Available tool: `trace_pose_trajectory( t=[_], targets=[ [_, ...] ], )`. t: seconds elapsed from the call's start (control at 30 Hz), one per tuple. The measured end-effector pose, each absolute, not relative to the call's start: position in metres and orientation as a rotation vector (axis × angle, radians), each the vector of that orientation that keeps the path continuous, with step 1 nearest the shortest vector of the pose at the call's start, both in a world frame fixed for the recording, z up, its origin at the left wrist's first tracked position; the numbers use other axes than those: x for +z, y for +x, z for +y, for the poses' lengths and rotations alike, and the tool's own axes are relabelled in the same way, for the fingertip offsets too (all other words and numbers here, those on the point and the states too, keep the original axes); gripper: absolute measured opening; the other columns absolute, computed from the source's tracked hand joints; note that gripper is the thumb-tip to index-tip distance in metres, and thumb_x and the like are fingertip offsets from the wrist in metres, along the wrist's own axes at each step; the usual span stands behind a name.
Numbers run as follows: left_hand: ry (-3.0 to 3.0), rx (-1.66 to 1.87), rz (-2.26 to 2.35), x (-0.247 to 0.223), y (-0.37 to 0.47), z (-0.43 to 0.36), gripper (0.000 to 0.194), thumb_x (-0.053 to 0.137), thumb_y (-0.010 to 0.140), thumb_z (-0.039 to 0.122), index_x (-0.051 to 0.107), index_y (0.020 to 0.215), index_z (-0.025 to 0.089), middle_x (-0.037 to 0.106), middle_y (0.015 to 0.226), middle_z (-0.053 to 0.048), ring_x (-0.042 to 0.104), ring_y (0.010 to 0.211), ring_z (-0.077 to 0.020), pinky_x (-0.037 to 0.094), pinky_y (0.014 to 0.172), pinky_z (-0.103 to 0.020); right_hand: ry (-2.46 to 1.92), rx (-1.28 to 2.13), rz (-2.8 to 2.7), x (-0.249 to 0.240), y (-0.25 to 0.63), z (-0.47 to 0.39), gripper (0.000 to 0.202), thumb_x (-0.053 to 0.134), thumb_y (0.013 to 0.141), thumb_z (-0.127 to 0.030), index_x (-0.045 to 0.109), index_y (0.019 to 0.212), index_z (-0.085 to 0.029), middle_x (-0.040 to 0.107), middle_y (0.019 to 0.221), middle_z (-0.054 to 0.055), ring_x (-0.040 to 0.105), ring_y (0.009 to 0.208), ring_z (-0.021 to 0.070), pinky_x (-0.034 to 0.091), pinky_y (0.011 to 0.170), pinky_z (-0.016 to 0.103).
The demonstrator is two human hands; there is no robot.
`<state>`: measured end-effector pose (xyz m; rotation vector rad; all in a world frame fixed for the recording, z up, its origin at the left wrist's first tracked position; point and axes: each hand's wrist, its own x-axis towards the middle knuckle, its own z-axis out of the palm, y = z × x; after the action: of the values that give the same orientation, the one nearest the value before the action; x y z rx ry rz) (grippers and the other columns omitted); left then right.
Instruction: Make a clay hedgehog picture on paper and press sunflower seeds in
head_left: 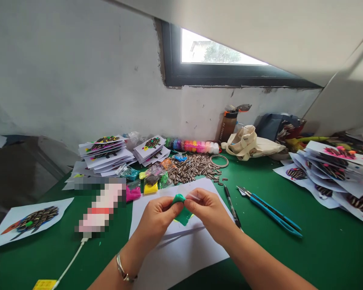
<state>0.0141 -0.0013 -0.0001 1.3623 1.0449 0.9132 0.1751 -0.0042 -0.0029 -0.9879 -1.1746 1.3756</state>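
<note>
Both hands meet over white paper (151,262) on the green table. My left hand (157,215) pinches the left side of a small green packet of modelling clay (184,216), thumb on top. My right hand (207,209) grips its upper right edge, where clear plastic film shows between the fingers. Some yellow shows on the paper just below the packet, mostly covered by the hands. To the right of my right hand lies a black pen (232,205), partly on the paper. Blue-handled tweezers (272,213) rest farther right.
Behind the paper are a heap of sunflower seeds (190,169), clay packets (151,187), a tape roll (219,161) and a row of coloured tubs (196,146). Seed pictures are stacked left (105,157) and right (329,173). A cable (71,262) runs across the left; a bottle (228,127) stands behind.
</note>
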Motion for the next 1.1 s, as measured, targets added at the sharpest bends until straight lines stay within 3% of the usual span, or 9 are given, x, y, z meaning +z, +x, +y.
trace_pose_trajectory(
  t=[0.23,0.47,0.53,0.6,0.7,0.87,1.1],
  targets=[
    [1.438,0.875,1.022,-0.002,0.012,0.000,0.030,0.065,0.081,0.042,0.070,0.075,0.013,0.059,0.066,-0.001,0.047,0.063,-0.0120,0.037,0.057,-0.022,-1.009,1.406,-1.284,-0.002,0.178,-0.004,0.032,0.068,0.073,-0.036,0.045,0.059,-0.018,0.036,0.060,-0.006,0.031,0.059,0.0093,0.025,0.054,0.024],
    [1.389,0.906,1.018,-0.001,0.012,0.001,0.026,0.066,0.080,0.039,0.073,0.083,0.014,0.064,0.074,-0.003,0.052,0.067,-0.0134,0.041,0.061,-0.023,-1.080,1.394,-1.312,0.000,0.177,-0.005,0.032,0.066,0.073,-0.036,0.044,0.058,-0.018,0.036,0.058,-0.006,0.032,0.057,0.0087,0.025,0.052,0.023],
    [1.432,0.917,1.058,-0.001,0.011,0.000,0.026,0.065,0.081,0.039,0.073,0.082,0.014,0.063,0.073,-0.003,0.051,0.067,-0.0136,0.040,0.060,-0.023,-1.085,1.408,-1.320,-0.001,0.176,-0.005,0.028,0.066,0.072,-0.037,0.050,0.063,-0.017,0.041,0.060,-0.005,0.037,0.058,0.0099,0.030,0.053,0.024],
    [1.479,0.935,1.095,0.000,0.010,-0.001,0.028,0.063,0.082,0.040,0.072,0.078,0.014,0.060,0.069,-0.002,0.049,0.065,-0.0131,0.038,0.058,-0.023,-1.085,1.348,-1.323,-0.002,0.177,-0.007,0.023,0.068,0.072,-0.036,0.058,0.081,-0.017,0.052,0.072,-0.001,0.045,0.064,0.0120,0.037,0.058,0.025],
    [1.500,0.948,1.139,0.003,0.010,-0.002,0.030,0.062,0.082,0.041,0.071,0.075,0.013,0.056,0.065,-0.001,0.045,0.062,-0.0121,0.036,0.055,-0.022,-1.082,1.054,-1.370,-0.003,0.180,-0.010,0.035,0.066,0.075,-0.028,0.055,0.107,-0.022,0.057,0.098,0.003,0.052,0.072,0.0133,0.045,0.066,0.028],
    [1.506,0.956,1.159,0.004,0.011,-0.003,0.029,0.062,0.082,0.040,0.070,0.074,0.013,0.054,0.065,0.000,0.044,0.063,-0.0117,0.035,0.055,-0.021,-1.050,0.620,-1.597,-0.005,0.188,-0.010,0.021,0.058,0.081,-0.017,0.058,0.101,-0.024,0.057,0.102,0.003,0.054,0.075,0.0130,0.047,0.072,0.030],
    [1.579,0.959,1.165,-0.001,0.012,-0.002,0.026,0.060,0.083,0.038,0.068,0.075,0.014,0.054,0.067,0.000,0.045,0.064,-0.0116,0.036,0.056,-0.022,-1.180,0.609,-1.702,-0.009,0.190,-0.007,0.015,0.057,0.083,-0.022,0.059,0.098,-0.020,0.061,0.090,0.003,0.057,0.072,0.0143,0.048,0.069,0.029]
  ],
)
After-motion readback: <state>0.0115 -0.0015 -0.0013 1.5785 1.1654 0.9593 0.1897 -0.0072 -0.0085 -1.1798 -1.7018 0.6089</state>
